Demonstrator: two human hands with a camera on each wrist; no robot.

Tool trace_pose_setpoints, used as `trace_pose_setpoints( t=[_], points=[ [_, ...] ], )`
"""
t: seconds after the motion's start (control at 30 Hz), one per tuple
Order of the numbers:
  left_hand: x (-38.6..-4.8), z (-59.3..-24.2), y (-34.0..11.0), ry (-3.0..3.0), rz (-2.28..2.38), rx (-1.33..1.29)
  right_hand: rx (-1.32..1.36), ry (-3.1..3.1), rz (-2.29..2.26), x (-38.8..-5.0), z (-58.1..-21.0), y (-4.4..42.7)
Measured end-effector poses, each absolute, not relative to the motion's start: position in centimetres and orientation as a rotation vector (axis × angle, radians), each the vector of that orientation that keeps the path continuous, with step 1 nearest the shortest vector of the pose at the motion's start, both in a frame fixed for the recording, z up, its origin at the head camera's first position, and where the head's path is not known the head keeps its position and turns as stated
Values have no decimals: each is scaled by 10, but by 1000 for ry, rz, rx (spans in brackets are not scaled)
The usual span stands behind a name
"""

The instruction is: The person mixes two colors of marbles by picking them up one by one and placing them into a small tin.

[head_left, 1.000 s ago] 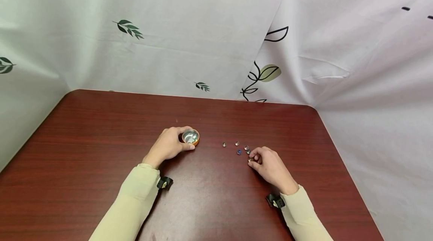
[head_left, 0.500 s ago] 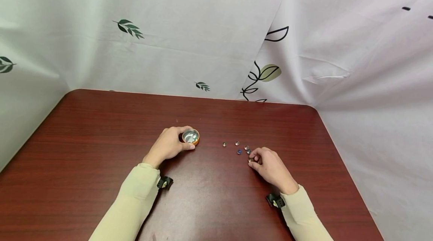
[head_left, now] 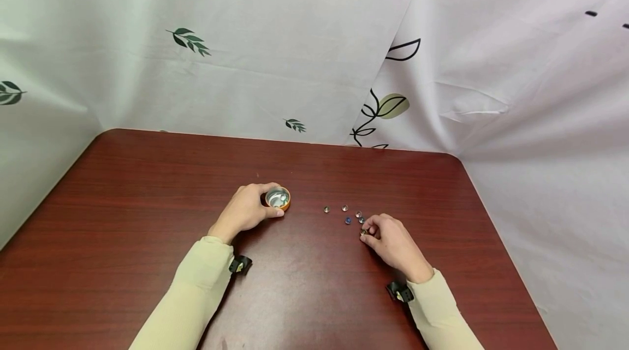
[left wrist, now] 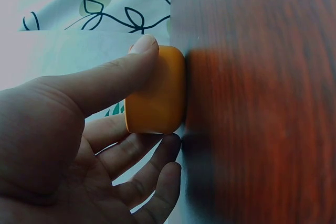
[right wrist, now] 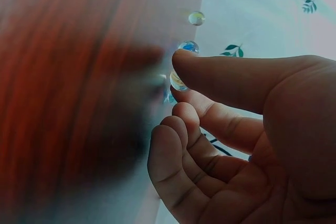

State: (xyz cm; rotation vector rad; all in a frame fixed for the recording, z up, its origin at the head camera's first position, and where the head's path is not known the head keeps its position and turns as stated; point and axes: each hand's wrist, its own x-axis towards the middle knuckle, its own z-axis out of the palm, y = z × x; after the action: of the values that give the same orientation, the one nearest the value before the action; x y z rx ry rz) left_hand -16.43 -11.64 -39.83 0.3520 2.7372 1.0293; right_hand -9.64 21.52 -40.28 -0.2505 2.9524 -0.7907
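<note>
My left hand (head_left: 244,210) grips a small round cup, orange outside (left wrist: 157,95) and silvery inside, with thumb and fingers on opposite sides. The cup stands upright on the table, and glassy shapes show inside it. Over to the right, my right hand (head_left: 395,243) pinches a clear glass marble (right wrist: 177,81) between thumb and index finger, at table level. Just beyond those fingertips lie several more marbles: a blue one (head_left: 348,220), a greenish one (head_left: 361,220) and clear ones, the leftmost marble (head_left: 326,209) being closest to the cup.
The dark red wood-grain table (head_left: 304,284) has rounded far corners. White cloth (head_left: 275,55) printed with leaves hangs behind it and along both sides. Both wrists carry a small black camera, such as the right wrist camera (head_left: 400,291).
Hardly anything differs. Both hands keep their places, the left on the cup and the right at the marble; the head view has shifted very slightly.
</note>
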Motion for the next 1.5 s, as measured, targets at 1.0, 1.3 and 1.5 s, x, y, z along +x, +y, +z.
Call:
trace_pose_setpoints(
  t=[1.0,1.3,1.5],
  points=[
    [-166,-398,-116,2738,1037,347,-357,2994,-824,-102,-394,210],
    [-166,-399,-117,2734,1033,340,-352,2983,-846,-102,-391,206],
    [-165,-400,-117,2733,1039,339,-362,2968,-854,-103,-391,202]
  ],
)
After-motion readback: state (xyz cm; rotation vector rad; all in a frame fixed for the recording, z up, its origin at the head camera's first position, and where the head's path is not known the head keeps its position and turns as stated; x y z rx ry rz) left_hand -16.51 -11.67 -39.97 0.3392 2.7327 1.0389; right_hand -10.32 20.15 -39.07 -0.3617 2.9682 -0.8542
